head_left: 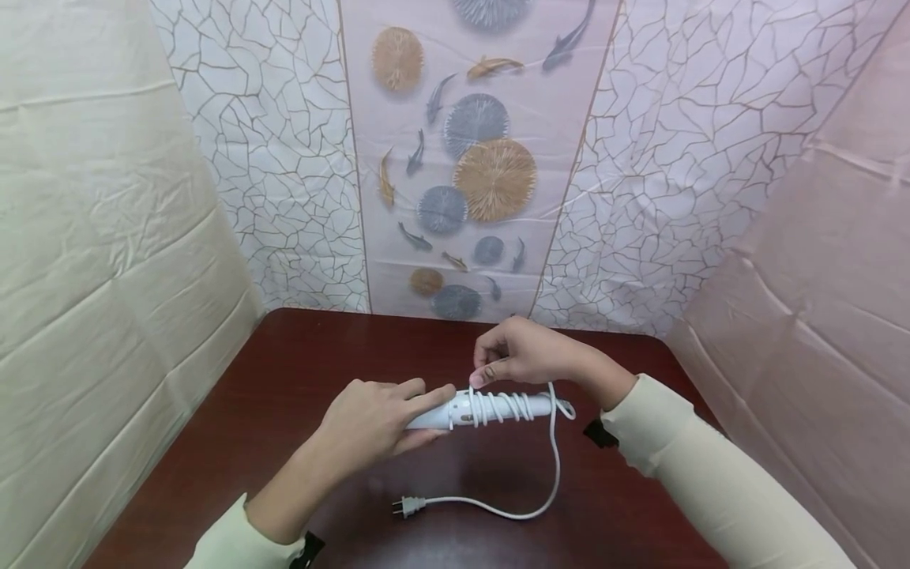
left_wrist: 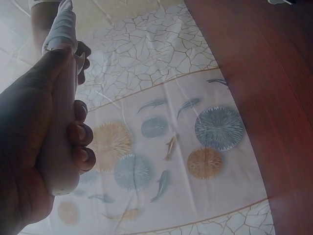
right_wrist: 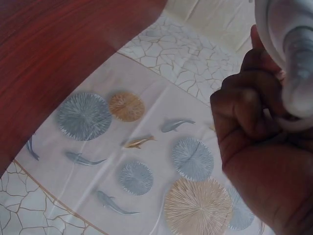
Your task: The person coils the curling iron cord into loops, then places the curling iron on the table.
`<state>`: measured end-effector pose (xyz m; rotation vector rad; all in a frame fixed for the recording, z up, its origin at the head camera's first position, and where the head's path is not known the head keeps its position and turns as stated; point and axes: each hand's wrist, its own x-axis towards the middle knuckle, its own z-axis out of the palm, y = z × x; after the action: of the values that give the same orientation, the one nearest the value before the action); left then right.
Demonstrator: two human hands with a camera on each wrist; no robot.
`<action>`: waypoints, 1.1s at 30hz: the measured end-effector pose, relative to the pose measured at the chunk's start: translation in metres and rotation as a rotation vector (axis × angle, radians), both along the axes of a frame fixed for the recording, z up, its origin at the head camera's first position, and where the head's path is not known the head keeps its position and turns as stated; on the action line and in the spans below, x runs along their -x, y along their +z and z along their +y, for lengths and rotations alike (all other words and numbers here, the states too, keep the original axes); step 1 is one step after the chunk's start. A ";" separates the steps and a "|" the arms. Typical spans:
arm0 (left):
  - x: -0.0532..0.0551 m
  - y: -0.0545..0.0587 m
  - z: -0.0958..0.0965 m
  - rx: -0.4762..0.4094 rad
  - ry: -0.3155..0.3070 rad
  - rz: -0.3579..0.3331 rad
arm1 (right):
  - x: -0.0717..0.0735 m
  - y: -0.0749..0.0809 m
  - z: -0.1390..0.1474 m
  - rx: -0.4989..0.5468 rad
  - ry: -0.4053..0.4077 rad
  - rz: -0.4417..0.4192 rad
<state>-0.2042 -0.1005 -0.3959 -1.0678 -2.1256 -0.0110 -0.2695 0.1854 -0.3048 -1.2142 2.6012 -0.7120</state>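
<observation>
My left hand (head_left: 366, 419) grips one end of a slim white stick-shaped electric appliance (head_left: 429, 419), held level above the table. In the left wrist view its smooth rounded body (left_wrist: 59, 132) lies along the palm, fingers curled round it. White cord (head_left: 513, 406) is wound in several turns round the other half. My right hand (head_left: 526, 352) pinches the cord between thumb and fingers just over the appliance's middle. From there the cord passes behind the hand and hangs in a curve to a two-pin plug (head_left: 408, 506). A small loop of cord (head_left: 566, 410) stands at the right end.
The dark red-brown table (head_left: 298, 356) ends at a patterned backdrop (head_left: 455, 261) of leaf discs and fish. Pale cloth walls (head_left: 107, 276) rise on both sides. Dark straps (head_left: 600, 433) show at the sleeves.
</observation>
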 end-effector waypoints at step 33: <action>-0.003 0.003 -0.004 0.017 0.049 0.018 | -0.002 -0.003 0.006 0.001 -0.055 0.103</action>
<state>-0.2008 -0.1047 -0.3927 -1.0221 -2.1388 0.0403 -0.2677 0.1911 -0.3081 -1.2145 2.7272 -0.6780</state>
